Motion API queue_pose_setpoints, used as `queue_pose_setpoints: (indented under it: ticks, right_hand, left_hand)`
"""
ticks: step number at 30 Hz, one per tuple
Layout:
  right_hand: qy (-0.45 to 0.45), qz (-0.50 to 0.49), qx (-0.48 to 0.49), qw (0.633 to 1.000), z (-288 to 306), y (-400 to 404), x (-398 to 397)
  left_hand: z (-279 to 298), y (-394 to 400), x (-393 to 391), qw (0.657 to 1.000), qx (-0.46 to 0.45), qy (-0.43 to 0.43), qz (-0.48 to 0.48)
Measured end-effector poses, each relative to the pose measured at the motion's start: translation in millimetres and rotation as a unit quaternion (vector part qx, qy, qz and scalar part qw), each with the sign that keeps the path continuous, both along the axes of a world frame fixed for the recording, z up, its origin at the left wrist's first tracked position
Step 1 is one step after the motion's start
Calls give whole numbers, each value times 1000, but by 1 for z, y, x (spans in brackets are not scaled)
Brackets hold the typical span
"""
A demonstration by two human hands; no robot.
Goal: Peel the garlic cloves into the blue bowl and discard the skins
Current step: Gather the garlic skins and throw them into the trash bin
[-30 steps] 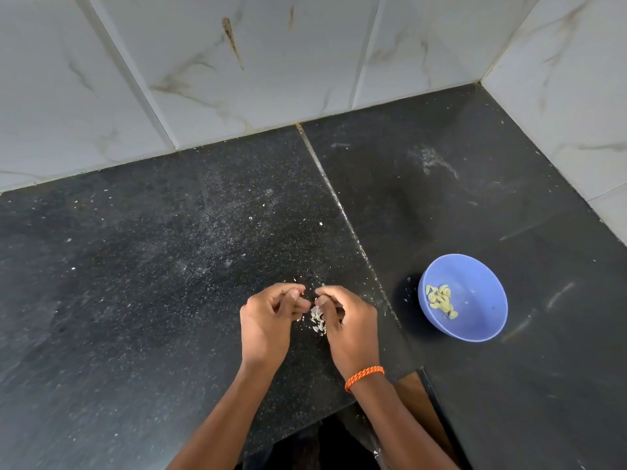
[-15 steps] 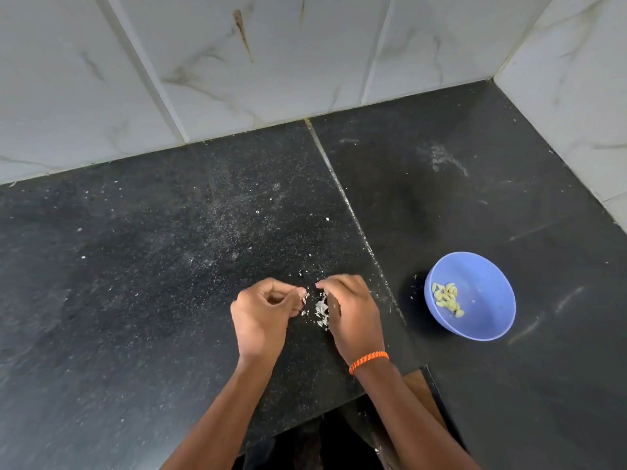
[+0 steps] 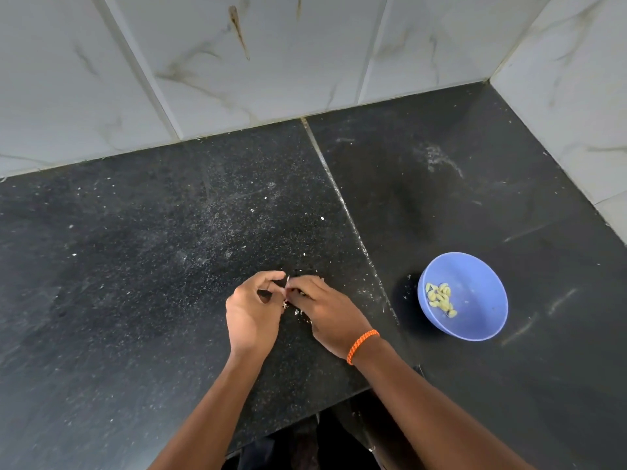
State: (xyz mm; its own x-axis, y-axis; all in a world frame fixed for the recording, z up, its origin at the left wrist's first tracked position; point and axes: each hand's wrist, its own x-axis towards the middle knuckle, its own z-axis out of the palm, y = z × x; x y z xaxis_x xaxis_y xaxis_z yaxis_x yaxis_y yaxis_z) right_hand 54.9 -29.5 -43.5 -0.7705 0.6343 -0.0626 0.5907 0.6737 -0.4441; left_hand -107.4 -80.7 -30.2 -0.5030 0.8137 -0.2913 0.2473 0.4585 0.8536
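Clearly mid-task, the single head view looks down on a dark speckled tabletop (image 3: 135, 266) set into a corner of pale marbled wall tiles (image 3: 237, 79). Near the middle, the left hand (image 3: 252, 313) and the right hand (image 3: 330, 313) meet fingertip to fingertip just above the surface. Both have their fingers curled in, and they seem to pinch something small and pale between them, most likely a garlic clove (image 3: 287, 281) with its skin coming away, though it is too tiny and too hidden to be sure which hand has the firmer hold. A few white scraps of skins (image 3: 298, 312) lie on the tabletop directly under the hands, with finer flecks scattered farther out. The right wrist wears an orange braided band (image 3: 362, 346). Well to the right, apart from the hands, sits the blue bowl (image 3: 481, 300), and a small cluster of yellowish peeled cloves (image 3: 441, 298) rests against its left inner wall. Judging from that, several cloves are already done and one is being worked now. No pile of unpeeled garlic shows anywhere, so how many remain cannot be told. Dropping this clove into the bowl is left, as is clearing the loose skins, none of which appear gathered or thrown out yet.
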Motion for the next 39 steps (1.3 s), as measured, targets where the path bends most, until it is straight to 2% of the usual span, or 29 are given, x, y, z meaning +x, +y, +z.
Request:
queue_pose_setpoints:
  ticks: [3, 6, 8, 11, 16, 21, 24, 27, 30, 34, 39]
  right_hand:
    - [20, 0, -17, 1000, 9, 2, 22]
    - [64, -109, 1, 992, 13, 19, 24]
    - [46, -168, 13, 985, 10, 28, 15]
    - [14, -167, 21, 986, 1, 10, 3]
    - [43, -132, 6, 990, -3, -38, 8]
    - [104, -320, -5, 942, -6, -39, 27]
    - [122, -320, -21, 939, -6, -59, 34]
    - [111, -314, -37, 942, -9, -74, 28]
    - [117, -305, -20, 945, -17, -69, 8]
    - [131, -297, -13, 946, -14, -53, -12]
    - [162, -386, 42, 907, -12, -52, 16]
  left_hand:
    - [-2, -1, -1, 999, 9, 40, 7]
    - [-4, -4, 7, 995, 38, 95, 12]
    - [-5, -6, 15, 992, 49, 114, 16]
    - [-5, -13, 28, 993, 63, 95, 18]
    - [-5, -17, 46, 996, 73, 43, 38]
    - [-8, -19, 58, 995, 92, 20, 15]
    - [-5, -17, 61, 995, 98, -21, 0]
    - [-6, -14, 50, 992, 111, -48, 35]
    - [-8, -13, 37, 990, 119, -37, 66]
    - [-7, -17, 28, 992, 97, 19, 76]
    - [-10, -26, 33, 995, 85, 23, 47]
